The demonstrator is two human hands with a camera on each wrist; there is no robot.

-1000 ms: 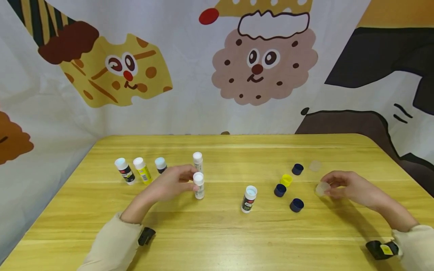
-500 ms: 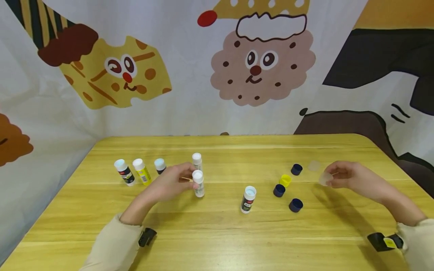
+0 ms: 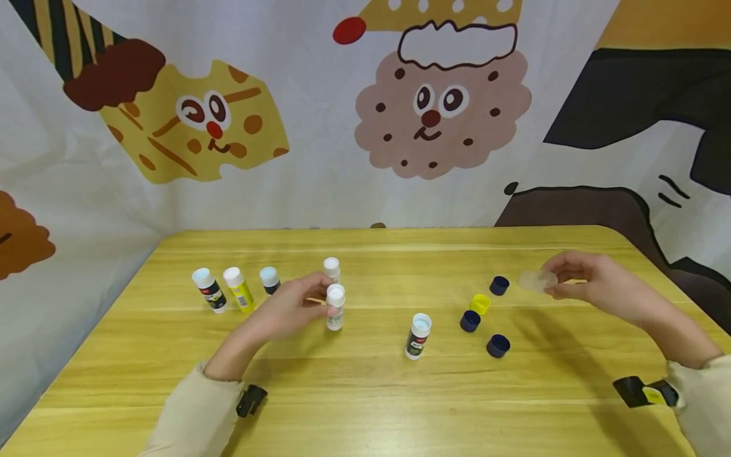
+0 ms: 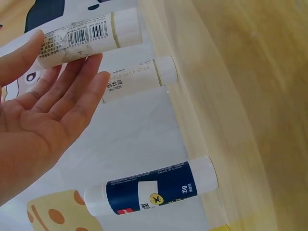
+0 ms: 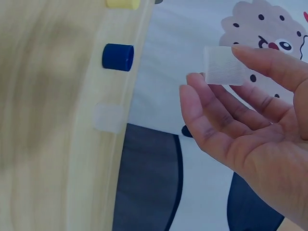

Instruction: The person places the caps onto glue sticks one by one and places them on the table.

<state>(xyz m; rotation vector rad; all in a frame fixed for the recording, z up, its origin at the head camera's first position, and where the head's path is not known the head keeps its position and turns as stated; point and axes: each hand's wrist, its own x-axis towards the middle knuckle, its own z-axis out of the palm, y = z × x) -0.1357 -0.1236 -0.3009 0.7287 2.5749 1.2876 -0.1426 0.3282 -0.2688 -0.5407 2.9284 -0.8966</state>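
My left hand (image 3: 294, 306) pinches a white glue stick (image 4: 91, 37), uncapped end up, between thumb and fingers. Right behind it, a second white glue stick (image 4: 139, 79) stands on the table, partly hidden in the head view. To the left of that hand stands a navy-and-white glue stick (image 4: 151, 187). My right hand (image 3: 599, 285) holds a translucent ribbed cap (image 5: 224, 66) by thumb and fingertips, raised above the table. A second translucent cap (image 5: 108, 118) sits on the table and overlaps the held one in the head view.
Farther left are a yellow glue stick (image 3: 239, 290) and a navy one (image 3: 209, 291). Another navy glue stick (image 3: 419, 336) stands between the hands. Several navy caps (image 3: 499, 346) and a yellow cap (image 3: 480, 304) lie left of my right hand. A printed cloth (image 3: 320, 127) hangs behind the table.
My right hand has risen and moved away from me with the translucent cap, toward the other translucent cap. The left hand has raised the white glue stick slightly.
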